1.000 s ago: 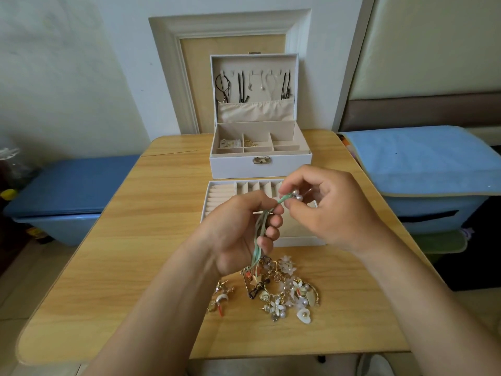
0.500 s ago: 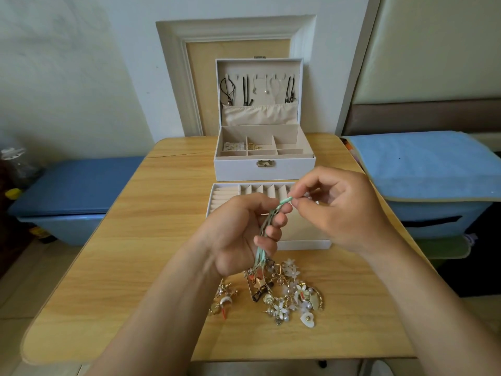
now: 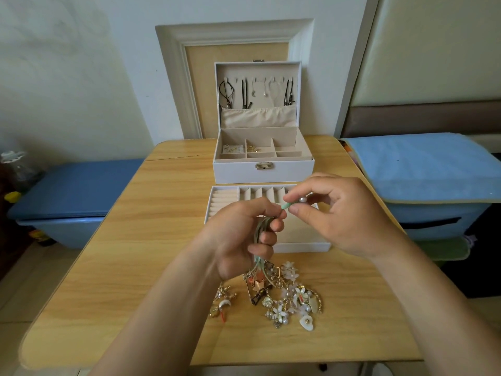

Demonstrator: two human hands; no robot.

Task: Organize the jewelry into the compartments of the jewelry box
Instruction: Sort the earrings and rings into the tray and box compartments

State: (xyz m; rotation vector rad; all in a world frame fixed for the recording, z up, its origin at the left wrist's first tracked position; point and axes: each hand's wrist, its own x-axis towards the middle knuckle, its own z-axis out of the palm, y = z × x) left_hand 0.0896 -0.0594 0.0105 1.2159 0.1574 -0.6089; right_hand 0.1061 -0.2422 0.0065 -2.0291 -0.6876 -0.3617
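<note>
Head view, left to right.

Far left, beside the desk: a blue-lidded plastic storage bin, low to the floor.

Light wood-grain desk fills the middle of the frame.

Near front, left of centre: a small loose cluster of gold and coral earrings, lying just apart from the main heap.

Left hand raised above the desk, fingers curled round a bundle of mint-green and olive cords. The bundle's tail hangs below the fist and reaches the heap.

Under and just right of that hand: a tangled heap of gold, white-flower and pearl jewelry on the desk.

Centre rear: white rectangular jewelry box, lid upright, dark and pale necklaces hung on the hooks inside it. The left and middle compartments of the base hold small gold pieces.

Touching or just in front of the box: a white lift-out tray with ring rolls at its left and narrow slots along its far edge, partly hidden by both hands.

Right hand level with the left, thumb and forefinger pinching the cord's mint-green end, where a small pearl bead sits. Other fingers loosely bent.

Far right: a blue cloth-topped bin beside the desk.
</note>
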